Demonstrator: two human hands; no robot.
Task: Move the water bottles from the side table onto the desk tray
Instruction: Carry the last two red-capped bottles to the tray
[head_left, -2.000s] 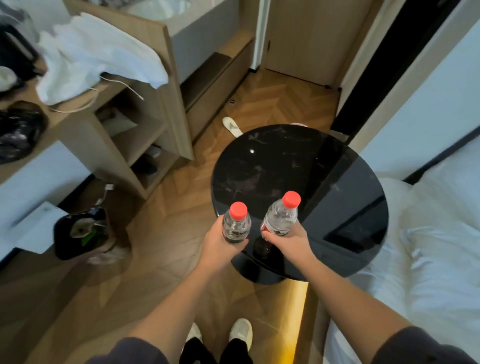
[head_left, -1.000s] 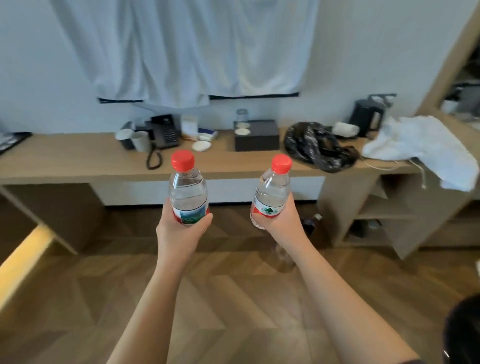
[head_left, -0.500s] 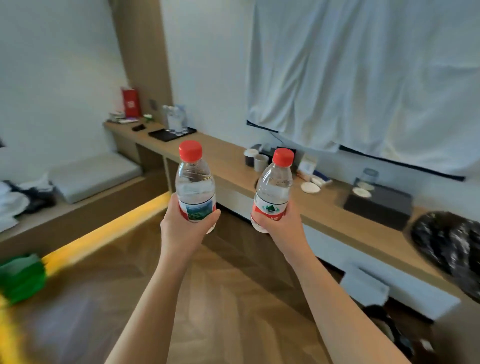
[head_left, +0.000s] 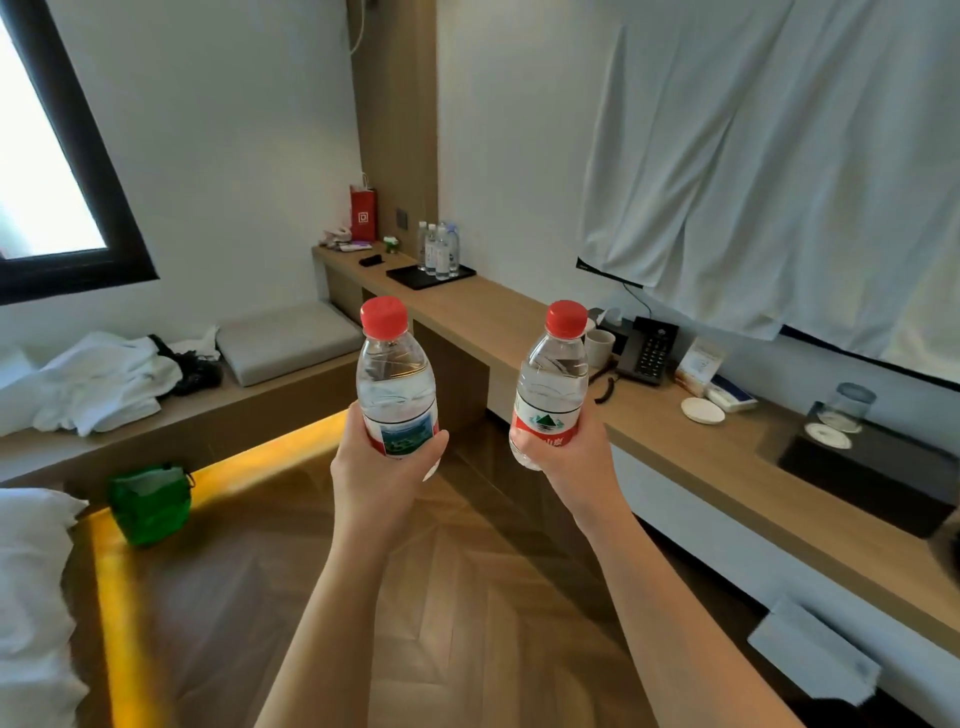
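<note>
— Wood floor (head_left: 467, 597) lies open up to the long wooden desk (head_left: 519, 317); its black flat tray (head_left: 408, 275) waits at the far end, well apart.

— Left hand (head_left: 384, 467) wraps one clear red-capped plastic bottle (head_left: 396, 374), right hand (head_left: 576, 457) wraps its twin (head_left: 553, 379). Standing bottles (head_left: 439, 252) crowd the tray's back edge; I think a careless set-down may topple them.
</note>
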